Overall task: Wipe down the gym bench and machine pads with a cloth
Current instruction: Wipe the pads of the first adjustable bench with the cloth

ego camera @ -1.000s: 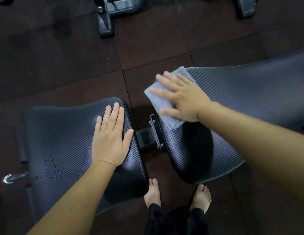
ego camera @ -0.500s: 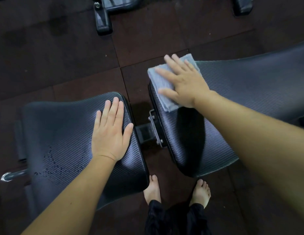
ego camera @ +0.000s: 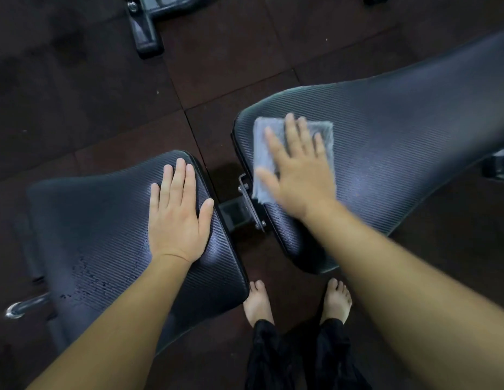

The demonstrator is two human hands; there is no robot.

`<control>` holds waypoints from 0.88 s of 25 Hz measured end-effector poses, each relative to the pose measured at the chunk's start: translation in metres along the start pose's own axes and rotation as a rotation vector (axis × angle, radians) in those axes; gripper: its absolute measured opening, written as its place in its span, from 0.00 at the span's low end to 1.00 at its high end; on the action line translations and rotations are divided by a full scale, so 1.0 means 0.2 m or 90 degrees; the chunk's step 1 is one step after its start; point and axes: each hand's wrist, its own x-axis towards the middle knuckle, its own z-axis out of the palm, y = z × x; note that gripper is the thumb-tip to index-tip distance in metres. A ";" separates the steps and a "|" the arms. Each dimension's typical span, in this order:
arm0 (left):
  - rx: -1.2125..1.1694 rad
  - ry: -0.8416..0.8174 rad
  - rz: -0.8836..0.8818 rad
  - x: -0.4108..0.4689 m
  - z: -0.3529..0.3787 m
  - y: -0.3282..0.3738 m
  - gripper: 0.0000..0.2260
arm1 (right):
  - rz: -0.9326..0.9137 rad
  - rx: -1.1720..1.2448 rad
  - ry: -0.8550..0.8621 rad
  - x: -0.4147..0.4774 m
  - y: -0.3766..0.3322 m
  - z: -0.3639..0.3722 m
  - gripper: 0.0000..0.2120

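A black ribbed gym bench fills the view in two parts: the seat pad (ego camera: 99,220) at left and the long back pad (ego camera: 400,142) at right, with a gap and a metal bracket (ego camera: 249,204) between them. My left hand (ego camera: 176,218) lies flat on the seat pad's right end, fingers together, holding nothing. My right hand (ego camera: 298,170) presses flat on a grey-blue cloth (ego camera: 263,144) at the near-left end of the back pad; the hand is motion-blurred. Water droplets (ego camera: 87,277) speckle the seat pad.
Dark rubber floor tiles (ego camera: 231,52) surround the bench. The black foot of another machine (ego camera: 146,32) stands at the top. A chrome bar end (ego camera: 17,309) sticks out at lower left. My bare feet (ego camera: 258,302) stand below the gap, right by the pads.
My right hand has slid the cloth back from the pad's far left edge, rightward and toward me, onto the top face of the back pad. My left hand has stayed put.
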 end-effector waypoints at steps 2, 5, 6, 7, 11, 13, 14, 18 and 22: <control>0.000 -0.003 0.000 0.00 0.00 0.00 0.32 | -0.081 -0.009 -0.003 -0.19 -0.06 0.04 0.37; -0.009 -0.001 0.000 0.00 -0.01 0.00 0.32 | -0.034 0.000 -0.008 -0.34 0.15 0.02 0.36; -0.010 0.001 0.002 0.00 -0.01 0.00 0.32 | 0.015 0.002 -0.012 -0.42 0.21 0.02 0.36; -0.011 0.004 0.004 0.00 -0.01 0.00 0.32 | 0.059 -0.004 -0.014 -0.50 0.22 0.03 0.36; -0.009 0.013 0.009 0.00 0.01 0.00 0.32 | 0.225 0.062 0.032 -0.33 0.09 0.03 0.35; -0.006 0.014 0.005 0.00 0.01 0.00 0.32 | 0.257 0.080 0.018 -0.21 0.00 -0.02 0.35; -0.009 0.014 0.003 0.00 0.01 0.00 0.32 | 0.219 0.058 0.018 -0.24 -0.03 0.01 0.36; -0.013 0.020 0.007 -0.01 0.00 0.00 0.32 | -0.039 -0.005 0.007 -0.69 0.04 0.13 0.36; -0.015 0.033 0.007 -0.01 0.01 0.00 0.31 | 0.131 0.039 0.026 -0.60 0.28 0.08 0.38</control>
